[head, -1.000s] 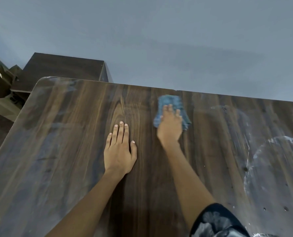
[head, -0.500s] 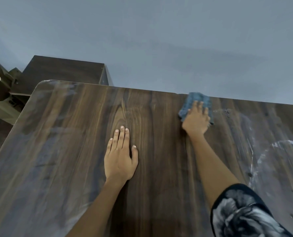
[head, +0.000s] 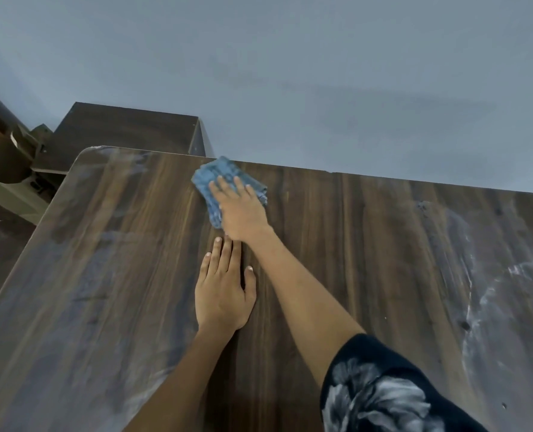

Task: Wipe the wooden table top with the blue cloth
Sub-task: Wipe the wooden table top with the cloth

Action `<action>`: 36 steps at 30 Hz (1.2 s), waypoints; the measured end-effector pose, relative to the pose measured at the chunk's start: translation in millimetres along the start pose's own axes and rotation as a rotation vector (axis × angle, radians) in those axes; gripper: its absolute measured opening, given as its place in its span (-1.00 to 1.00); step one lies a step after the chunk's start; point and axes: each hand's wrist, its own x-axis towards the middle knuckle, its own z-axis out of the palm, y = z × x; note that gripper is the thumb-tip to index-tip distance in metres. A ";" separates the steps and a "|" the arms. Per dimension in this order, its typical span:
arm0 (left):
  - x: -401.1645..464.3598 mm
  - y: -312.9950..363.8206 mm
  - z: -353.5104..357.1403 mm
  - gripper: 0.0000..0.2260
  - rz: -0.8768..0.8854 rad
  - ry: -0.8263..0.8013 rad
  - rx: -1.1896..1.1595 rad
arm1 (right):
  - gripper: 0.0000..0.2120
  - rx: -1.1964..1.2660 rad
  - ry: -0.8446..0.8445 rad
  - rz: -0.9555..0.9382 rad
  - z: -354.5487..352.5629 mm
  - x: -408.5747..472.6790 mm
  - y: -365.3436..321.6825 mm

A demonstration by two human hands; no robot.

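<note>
A dark wooden table top fills most of the view. The blue cloth lies bunched near the table's far edge, left of centre. My right hand presses flat on the cloth with straight fingers and covers its near part. My left hand rests flat on the bare wood just below the right hand, fingers together and thumb out to the right.
White dusty smears mark the table's right side, and a paler haze covers the left side. A dark wooden cabinet stands beyond the far left corner. A grey wall rises behind the table.
My right hand has slid the cloth leftward along the far edge, from right of centre to left of centre. The left hand has stayed in place.
</note>
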 end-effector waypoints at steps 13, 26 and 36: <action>-4.6 -2.9 -5.0 -0.47 0.017 -0.023 -0.045 | -0.41 0.250 0.217 1.167 0.3 -152.2 175.5; -50.9 -12.3 -15.0 -0.41 0.089 -0.081 -0.041 | -0.39 0.074 0.076 0.140 35.5 -157.0 -23.3; -88.9 -16.1 -21.2 -0.40 0.126 -0.180 -0.060 | -0.41 0.253 0.210 1.028 23.4 -251.1 114.3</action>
